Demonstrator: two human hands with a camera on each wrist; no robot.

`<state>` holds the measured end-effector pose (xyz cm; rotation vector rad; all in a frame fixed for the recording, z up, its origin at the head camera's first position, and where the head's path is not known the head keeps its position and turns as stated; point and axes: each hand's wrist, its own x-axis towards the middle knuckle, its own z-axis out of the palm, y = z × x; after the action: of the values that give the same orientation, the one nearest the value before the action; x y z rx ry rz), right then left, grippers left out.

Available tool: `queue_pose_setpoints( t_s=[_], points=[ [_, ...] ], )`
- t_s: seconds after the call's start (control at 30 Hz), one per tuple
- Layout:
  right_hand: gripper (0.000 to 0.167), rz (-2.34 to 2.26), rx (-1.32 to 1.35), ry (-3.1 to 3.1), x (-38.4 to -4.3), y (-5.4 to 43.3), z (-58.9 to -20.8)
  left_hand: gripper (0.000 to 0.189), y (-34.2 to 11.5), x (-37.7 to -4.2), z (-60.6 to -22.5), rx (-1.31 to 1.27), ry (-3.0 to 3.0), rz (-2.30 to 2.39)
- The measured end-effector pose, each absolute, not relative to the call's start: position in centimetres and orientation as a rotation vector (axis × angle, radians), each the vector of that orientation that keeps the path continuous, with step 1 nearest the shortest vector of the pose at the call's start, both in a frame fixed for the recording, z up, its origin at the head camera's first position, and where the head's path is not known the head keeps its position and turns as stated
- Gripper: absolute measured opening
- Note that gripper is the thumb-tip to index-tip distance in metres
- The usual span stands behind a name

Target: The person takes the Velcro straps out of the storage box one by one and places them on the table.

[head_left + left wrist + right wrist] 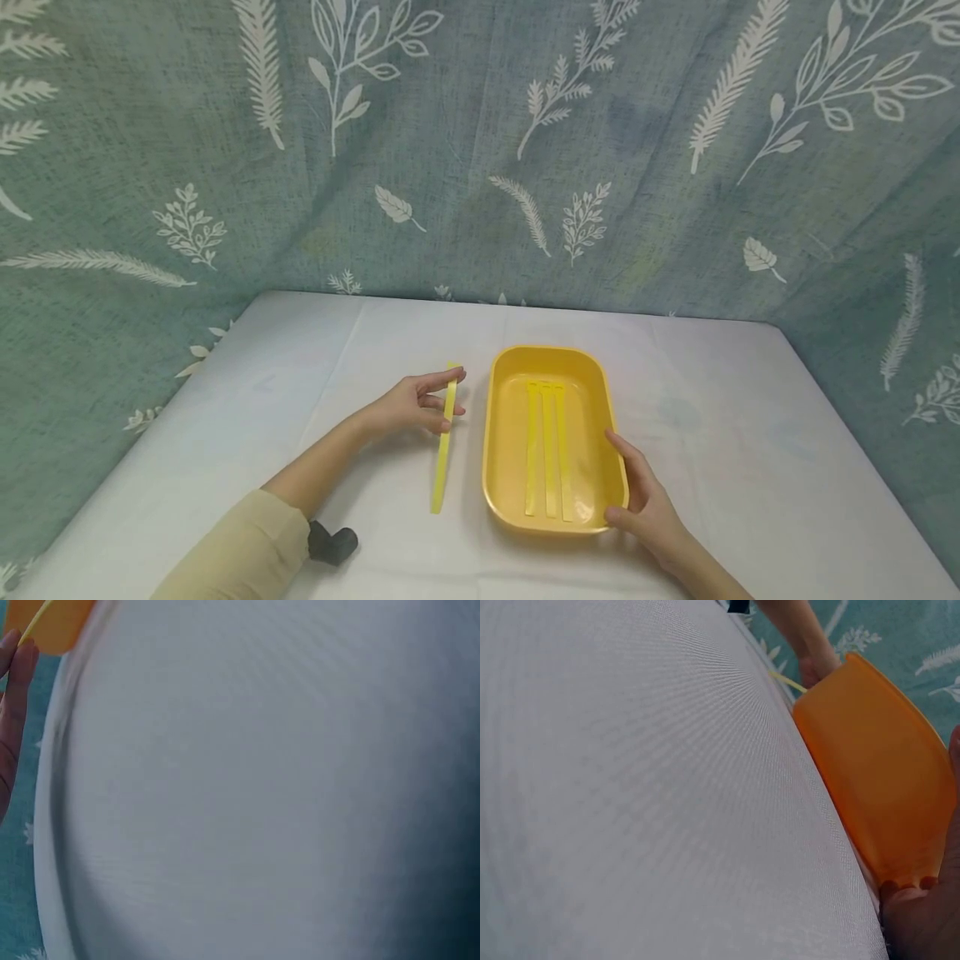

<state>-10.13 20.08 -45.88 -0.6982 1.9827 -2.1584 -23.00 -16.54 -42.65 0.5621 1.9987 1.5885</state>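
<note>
My left hand pinches a thin yellow strip between thumb and fingers, to the left of a yellow tray. In the left wrist view, fingertips hold the strip, and part of the orange-looking tray shows behind. At the tray's lower right side, my right hand grips the edge, thumb at the near corner and a finger farther up the side. Three similar yellow strips lie lengthwise, side by side, on the tray's floor. The right wrist view shows the tray's outer wall beside my right hand.
A white cloth covers the table. A dark band-like object sits by the left sleeve. Green-blue fabric with white leaf prints hangs behind the table and along its sides.
</note>
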Motion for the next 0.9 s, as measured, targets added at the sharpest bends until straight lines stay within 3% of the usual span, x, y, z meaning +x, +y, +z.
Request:
queue_pose_setpoints(
  t_s=[0.43, 0.9],
  points=[
    [0.081, -2.132, -0.692, 2.001, -10.3, 20.1, -45.8, 0.083, -16.4, -23.4, -44.6, 0.729, 2.347, 1.398],
    [0.080, -2.141, -0.703, 2.015, -10.2, 20.2, -45.8, 0.084, -16.3, -23.8, -45.0, 0.648, 2.648, 1.215]
  ],
)
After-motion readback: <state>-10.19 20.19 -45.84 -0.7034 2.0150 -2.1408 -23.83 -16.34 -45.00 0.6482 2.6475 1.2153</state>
